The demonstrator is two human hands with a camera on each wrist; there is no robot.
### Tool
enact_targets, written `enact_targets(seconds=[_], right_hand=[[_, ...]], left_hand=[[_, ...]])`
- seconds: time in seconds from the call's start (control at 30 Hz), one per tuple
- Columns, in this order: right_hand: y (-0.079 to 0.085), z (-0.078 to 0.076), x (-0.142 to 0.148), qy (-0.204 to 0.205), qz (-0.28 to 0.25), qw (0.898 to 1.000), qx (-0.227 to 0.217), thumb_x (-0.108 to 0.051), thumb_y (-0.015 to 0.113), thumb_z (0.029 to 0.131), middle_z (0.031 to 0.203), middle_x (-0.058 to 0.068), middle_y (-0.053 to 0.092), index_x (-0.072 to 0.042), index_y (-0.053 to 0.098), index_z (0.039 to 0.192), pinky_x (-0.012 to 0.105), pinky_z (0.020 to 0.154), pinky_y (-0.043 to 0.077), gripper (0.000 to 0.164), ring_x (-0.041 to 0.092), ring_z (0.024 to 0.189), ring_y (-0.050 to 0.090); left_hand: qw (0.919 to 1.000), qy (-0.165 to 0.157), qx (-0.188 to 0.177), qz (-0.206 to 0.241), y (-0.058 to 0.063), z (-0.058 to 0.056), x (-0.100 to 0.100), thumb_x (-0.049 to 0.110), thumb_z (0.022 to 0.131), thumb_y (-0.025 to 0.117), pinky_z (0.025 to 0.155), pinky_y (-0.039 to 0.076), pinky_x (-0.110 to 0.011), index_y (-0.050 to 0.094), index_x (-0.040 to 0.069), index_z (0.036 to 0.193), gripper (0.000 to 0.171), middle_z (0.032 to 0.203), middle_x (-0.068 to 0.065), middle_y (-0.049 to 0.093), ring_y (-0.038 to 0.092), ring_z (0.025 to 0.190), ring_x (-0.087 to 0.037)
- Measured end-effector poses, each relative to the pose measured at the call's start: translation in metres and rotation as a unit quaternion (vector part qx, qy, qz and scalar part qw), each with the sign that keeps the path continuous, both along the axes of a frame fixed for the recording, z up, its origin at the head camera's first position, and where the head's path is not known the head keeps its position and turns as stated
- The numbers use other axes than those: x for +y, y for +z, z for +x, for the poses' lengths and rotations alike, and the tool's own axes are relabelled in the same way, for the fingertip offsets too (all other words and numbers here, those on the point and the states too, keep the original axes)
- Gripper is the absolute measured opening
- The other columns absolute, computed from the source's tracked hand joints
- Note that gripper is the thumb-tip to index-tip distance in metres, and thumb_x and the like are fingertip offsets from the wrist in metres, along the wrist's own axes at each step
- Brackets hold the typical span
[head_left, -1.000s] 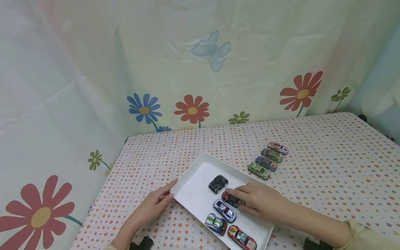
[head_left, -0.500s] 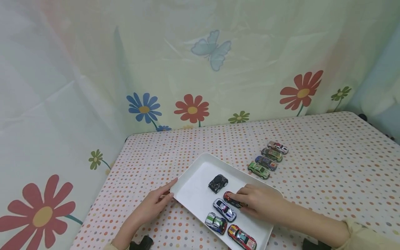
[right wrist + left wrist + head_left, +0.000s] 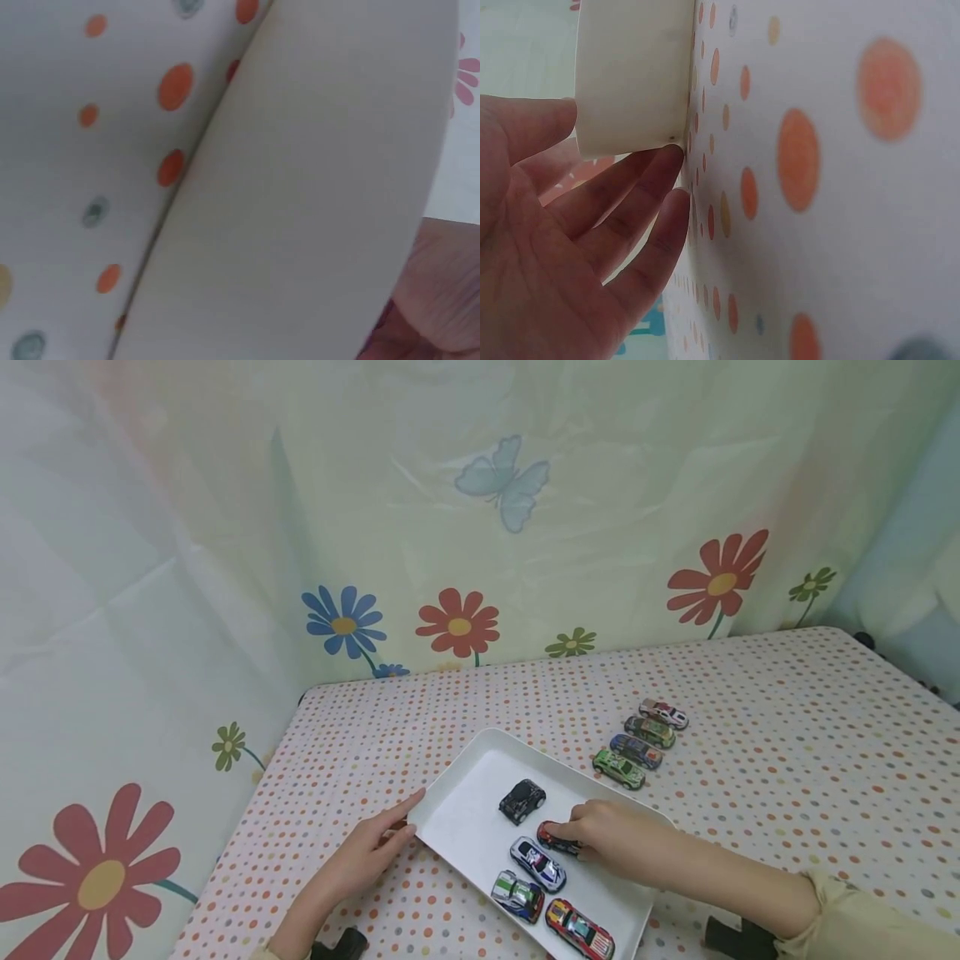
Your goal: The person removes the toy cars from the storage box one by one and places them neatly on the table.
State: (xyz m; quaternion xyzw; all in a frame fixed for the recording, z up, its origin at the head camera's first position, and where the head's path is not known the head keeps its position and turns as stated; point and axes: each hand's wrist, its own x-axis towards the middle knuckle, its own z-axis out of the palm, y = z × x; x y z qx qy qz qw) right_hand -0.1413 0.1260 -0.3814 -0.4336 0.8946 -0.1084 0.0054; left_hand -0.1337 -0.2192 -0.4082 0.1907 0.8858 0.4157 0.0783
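A white rectangular tray (image 3: 465, 810) lies at an angle on the table with several toy cars inside. My right hand (image 3: 618, 839) reaches over its far right wall and grips a red and black toy car (image 3: 553, 837), mostly hidden by the fingers. Around that car lie a black toy car (image 3: 522, 801), a white and blue one (image 3: 538, 864), a green and white one (image 3: 517, 896) and a red and yellow one (image 3: 580, 930). At the tray's left corner my left hand (image 3: 367, 856) rests its extended fingers and thumb against the outside; the left wrist view shows this contact closely.
Beyond the tray, a slanted row of several toy cars stands on the dotted tablecloth (image 3: 750, 760), the nearest a green car (image 3: 618, 769). A flowered curtain (image 3: 600, 485) hangs behind the table. The tray's outer wall (image 3: 300, 165) fills much of the right wrist view.
My right hand has closed its fingers on the red and black car, which has shifted slightly right, away from the black car. The left hand and tray keep their place.
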Motion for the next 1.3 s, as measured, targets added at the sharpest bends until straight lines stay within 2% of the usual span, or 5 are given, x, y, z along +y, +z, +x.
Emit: enact_targets(seconds=[0.3,0.57,0.93,1.2,1.3], right_hand=[[-0.001,0.002,0.003,-0.018,-0.022,1.000,-0.005,-0.005,0.076,0.073,0.076,-0.005,0.059,-0.013,0.069,0.116,0.022,0.059,0.046,0.044,0.006,0.068,0.052],[0.006,0.000,0.013,-0.040,-0.074,0.995,-0.044,0.001,0.073,0.076,0.082,-0.003,0.059,-0.009,0.066,0.119,0.022,0.058,0.046,0.045,0.005,0.071,0.050],[0.027,-0.009,0.044,-0.103,-0.081,0.991,0.021,-0.004,0.073,0.079,0.095,-0.001,0.064,-0.010,0.061,0.126,0.027,0.064,0.050,0.049,0.014,0.082,0.059],[0.023,-0.012,0.077,-0.163,-0.069,0.984,0.026,-0.002,0.073,0.079,0.105,0.013,0.064,-0.011,0.059,0.129,0.041,0.068,0.052,0.052,0.029,0.091,0.062],[0.018,-0.010,0.091,-0.177,-0.067,0.982,0.028,-0.001,0.074,0.078,0.101,0.011,0.065,-0.009,0.061,0.126,0.040,0.066,0.051,0.051,0.028,0.089,0.062]], left_hand=[[1.0000,-0.003,-0.005,0.007,-0.001,0.001,0.001,0.023,0.099,0.050,0.080,0.049,-0.034,0.037,0.015,0.145,0.049,0.142,-0.015,0.040,0.057,0.107,-0.026],[1.0000,-0.005,-0.003,0.008,-0.001,0.001,0.002,0.023,0.099,0.050,0.080,0.048,-0.035,0.036,0.015,0.146,0.049,0.142,-0.014,0.039,0.056,0.109,-0.026],[1.0000,0.000,-0.001,0.005,-0.001,0.000,0.000,0.025,0.099,0.050,0.082,0.048,-0.034,0.037,0.016,0.145,0.049,0.143,-0.012,0.038,0.054,0.112,-0.026],[1.0000,-0.001,-0.003,0.009,-0.001,0.000,0.001,0.024,0.099,0.050,0.082,0.048,-0.033,0.037,0.015,0.145,0.049,0.143,-0.013,0.038,0.054,0.111,-0.026],[1.0000,0.000,-0.003,0.009,0.000,0.000,0.000,0.024,0.099,0.050,0.082,0.048,-0.034,0.037,0.015,0.145,0.049,0.143,-0.013,0.038,0.054,0.112,-0.027]])
